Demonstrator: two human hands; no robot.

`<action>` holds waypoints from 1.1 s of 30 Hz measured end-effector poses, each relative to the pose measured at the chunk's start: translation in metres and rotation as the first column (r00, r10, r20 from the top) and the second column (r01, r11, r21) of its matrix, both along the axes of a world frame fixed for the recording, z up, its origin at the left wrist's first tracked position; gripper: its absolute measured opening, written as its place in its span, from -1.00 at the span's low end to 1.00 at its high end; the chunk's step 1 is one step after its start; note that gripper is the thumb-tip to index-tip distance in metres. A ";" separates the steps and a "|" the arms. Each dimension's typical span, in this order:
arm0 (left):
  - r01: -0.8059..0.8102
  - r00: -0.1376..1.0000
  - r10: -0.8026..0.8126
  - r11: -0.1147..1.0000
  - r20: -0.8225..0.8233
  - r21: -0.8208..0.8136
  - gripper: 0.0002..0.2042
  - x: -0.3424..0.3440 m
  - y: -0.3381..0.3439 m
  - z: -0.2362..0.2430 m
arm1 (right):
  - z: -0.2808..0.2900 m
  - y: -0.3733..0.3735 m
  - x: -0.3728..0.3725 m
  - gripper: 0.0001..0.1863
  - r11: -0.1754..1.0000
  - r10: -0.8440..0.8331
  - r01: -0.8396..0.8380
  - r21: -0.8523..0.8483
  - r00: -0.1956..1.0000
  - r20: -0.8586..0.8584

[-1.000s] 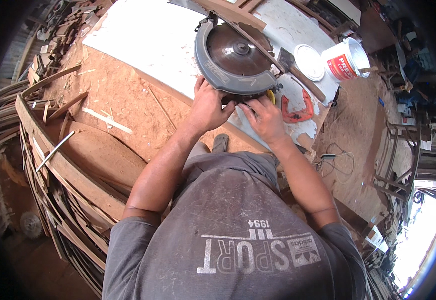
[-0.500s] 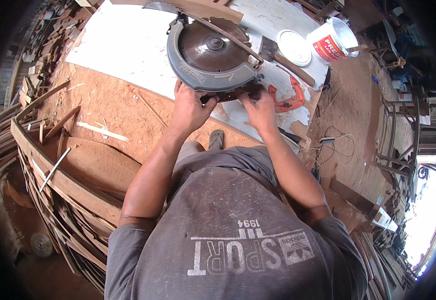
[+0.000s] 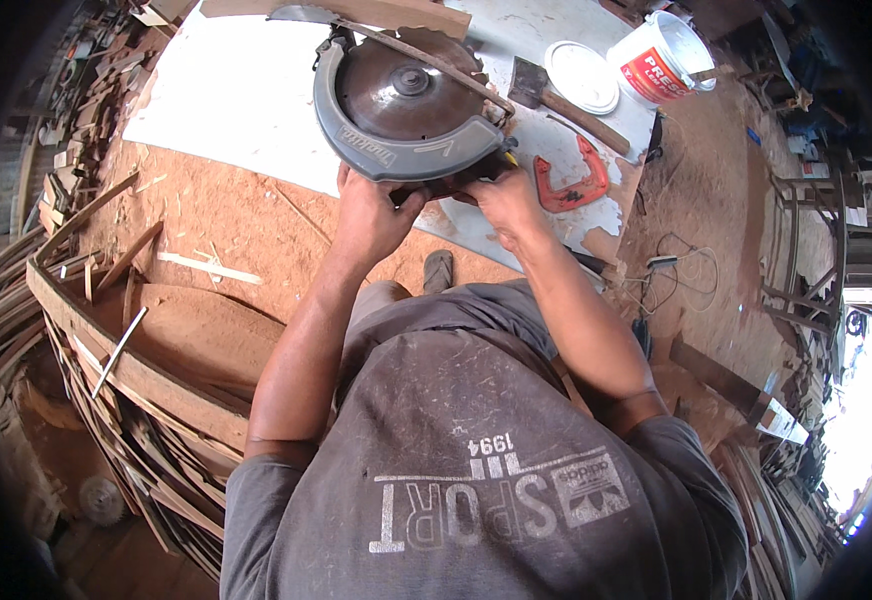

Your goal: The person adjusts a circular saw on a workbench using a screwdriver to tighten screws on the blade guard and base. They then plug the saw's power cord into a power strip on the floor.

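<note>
A circular saw lies on its side at the near edge of the white tabletop point(image 3: 206, 90), its round blade point(image 3: 381, 105) facing up and its grey guard point(image 3: 406, 158) curving along the near side. My left hand point(image 3: 374, 215) grips the saw's near edge from the left, thumb bent against it and fingers partly hidden under the guard. From the right, my right hand point(image 3: 506, 208) holds the same edge, its fingertips tucked under the guard. A red C-shaped clamp part point(image 3: 594, 187) lies just right of my right hand. Whether the saw rests fully on the tabletop cannot be seen.
A wooden-handled hammer point(image 3: 586, 122), a white lid point(image 3: 581, 78) and a white-and-red bucket point(image 3: 646, 78) stand right of the saw. Behind it lies a wooden plank point(image 3: 411, 14). A pale cable point(image 3: 662, 262) trails on the right. Curved timber point(image 3: 126, 345) and stacked strips fill the left.
The saw and both hands appear slightly farther left and up in view, mostly along with the whole scene. My right hand has turned a little, more of its back showing.
</note>
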State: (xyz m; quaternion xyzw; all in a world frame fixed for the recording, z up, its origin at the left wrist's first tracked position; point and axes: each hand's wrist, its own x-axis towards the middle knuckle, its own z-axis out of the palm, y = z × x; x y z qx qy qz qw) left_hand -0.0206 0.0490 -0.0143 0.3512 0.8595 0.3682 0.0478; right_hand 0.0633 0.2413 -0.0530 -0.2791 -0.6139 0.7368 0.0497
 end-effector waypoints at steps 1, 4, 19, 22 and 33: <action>-0.005 1.000 0.005 1.000 0.000 0.014 -0.72 0.001 0.000 0.000 | -0.005 0.002 0.000 -0.65 0.999 0.008 -0.009 0.030 0.999 0.036; -0.021 0.999 0.021 1.000 0.030 0.002 -0.71 0.002 -0.002 0.001 | 0.014 -0.006 0.001 -0.65 0.995 -0.018 0.017 -0.099 1.000 -0.007; 0.134 0.938 -0.074 0.978 -0.338 0.158 -0.84 0.007 -0.016 -0.021 | -0.013 -0.009 -0.001 -0.65 0.997 -0.053 0.049 -0.052 0.995 -0.079; 0.128 0.933 -0.066 0.980 -0.353 0.155 -0.84 0.009 -0.016 -0.021 | -0.022 -0.002 0.000 -0.67 1.000 0.004 -0.004 0.026 1.000 0.012; -0.007 0.925 0.066 0.988 -0.374 0.157 -0.79 0.023 -0.004 -0.024 | 0.008 -0.013 0.005 -0.62 0.993 -0.029 0.014 -0.120 0.992 -0.123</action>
